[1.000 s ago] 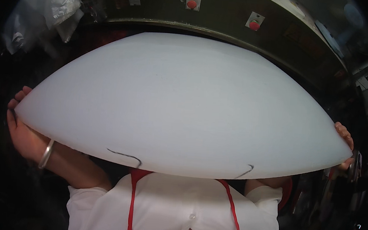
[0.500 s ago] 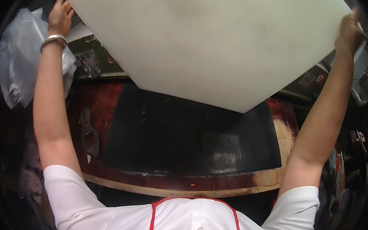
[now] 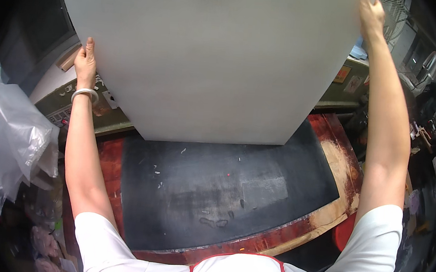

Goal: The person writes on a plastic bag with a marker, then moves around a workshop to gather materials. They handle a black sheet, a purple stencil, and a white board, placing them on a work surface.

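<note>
A large pale board (image 3: 209, 62), like a plastic cutting board, stands nearly upright in front of me and fills the upper middle. My left hand (image 3: 86, 65), with a silver bangle at the wrist, is closed on its left edge, thumb on the near face. Higher up, my right hand (image 3: 372, 17) grips the right edge near the top of the view; its fingertips are partly hidden. The board's lower edge is at the far part of a black mat (image 3: 193, 185); whether it touches the mat I cannot tell. Small scraps lie on the mat.
The mat covers much of a worn red wooden table (image 3: 335, 128). Clear plastic bags (image 3: 15, 139) hang at the left. Behind the table runs a green ledge (image 3: 113, 121). A fan (image 3: 392, 16) is at the upper right, and something red (image 3: 343, 232) shows below the table's right edge.
The board has tipped up from a flatter tilt to nearly upright, its lower edge now farther left and nearer me. My left hand sits lower along its edge; more of the mat shows.
</note>
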Tool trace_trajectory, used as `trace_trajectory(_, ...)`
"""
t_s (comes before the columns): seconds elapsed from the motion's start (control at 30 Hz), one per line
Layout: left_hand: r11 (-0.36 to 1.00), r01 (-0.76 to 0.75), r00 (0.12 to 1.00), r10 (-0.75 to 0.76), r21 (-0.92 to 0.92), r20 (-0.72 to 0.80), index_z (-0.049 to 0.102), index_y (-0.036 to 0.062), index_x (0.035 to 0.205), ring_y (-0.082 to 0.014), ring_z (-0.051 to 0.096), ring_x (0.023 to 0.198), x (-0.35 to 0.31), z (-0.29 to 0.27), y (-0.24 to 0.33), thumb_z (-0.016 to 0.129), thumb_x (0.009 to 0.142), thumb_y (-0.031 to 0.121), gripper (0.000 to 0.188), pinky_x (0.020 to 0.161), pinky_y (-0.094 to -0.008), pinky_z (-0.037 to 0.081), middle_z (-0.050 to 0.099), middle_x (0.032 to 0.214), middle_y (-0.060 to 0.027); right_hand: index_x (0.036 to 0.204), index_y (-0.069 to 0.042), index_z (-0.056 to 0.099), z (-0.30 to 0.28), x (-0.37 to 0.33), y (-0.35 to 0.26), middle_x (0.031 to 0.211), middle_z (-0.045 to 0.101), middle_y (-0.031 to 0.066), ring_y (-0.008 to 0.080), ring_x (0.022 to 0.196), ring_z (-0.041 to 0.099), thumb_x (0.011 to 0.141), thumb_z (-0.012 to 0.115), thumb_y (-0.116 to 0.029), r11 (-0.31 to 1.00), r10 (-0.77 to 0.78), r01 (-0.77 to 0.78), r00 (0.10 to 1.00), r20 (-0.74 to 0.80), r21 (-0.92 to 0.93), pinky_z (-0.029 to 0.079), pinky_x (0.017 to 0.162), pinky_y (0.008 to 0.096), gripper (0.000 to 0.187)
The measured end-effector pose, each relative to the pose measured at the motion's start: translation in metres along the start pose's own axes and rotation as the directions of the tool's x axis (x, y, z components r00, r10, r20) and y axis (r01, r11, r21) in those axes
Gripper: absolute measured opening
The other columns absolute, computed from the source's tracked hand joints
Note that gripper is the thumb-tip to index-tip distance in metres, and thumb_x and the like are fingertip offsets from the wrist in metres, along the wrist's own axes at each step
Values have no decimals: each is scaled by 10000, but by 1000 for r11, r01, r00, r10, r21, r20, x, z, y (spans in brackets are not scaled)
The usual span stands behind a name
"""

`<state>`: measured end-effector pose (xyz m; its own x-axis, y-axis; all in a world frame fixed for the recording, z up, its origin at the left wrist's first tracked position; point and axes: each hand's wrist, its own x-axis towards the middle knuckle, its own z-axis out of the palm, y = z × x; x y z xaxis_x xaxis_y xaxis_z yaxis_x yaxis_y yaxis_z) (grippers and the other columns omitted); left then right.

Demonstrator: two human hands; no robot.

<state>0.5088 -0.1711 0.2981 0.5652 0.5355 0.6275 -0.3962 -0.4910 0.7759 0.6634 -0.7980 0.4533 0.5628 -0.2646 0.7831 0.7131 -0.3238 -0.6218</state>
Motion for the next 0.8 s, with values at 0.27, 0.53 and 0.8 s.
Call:
trace_trajectory(0.27,975,-40,996,23,-217,-82,582,20,977,-109,542,827,-4,33,-6,466,916,559,555,746,-262,450,591,889,-28,947,48,610,17,-116,90,853,594,47,118,726,546,772,657,-608,952,237,-247,968,78,182,457,632,259,680)
trace_trajectory(0.53,989,28,996,-16,-145,87,527,-58,1188,-169,603,945,-23,28,-30,316,960,561,693,813,-276,488,619,1087,-106,1278,48,477,15,-124,106,1243,542,123,198,1118,496,875,566,-541,936,241,-274,957,163,223,399,945,323,719)
trace_trajectory(0.8,990,-6,998,-3,-143,-60,575,16,819,-85,506,636,-26,34,-33,364,914,627,653,583,-237,424,558,711,4,1017,56,613,17,-140,90,815,593,19,107,738,524,888,482,-606,949,275,-289,954,117,128,439,668,254,687)
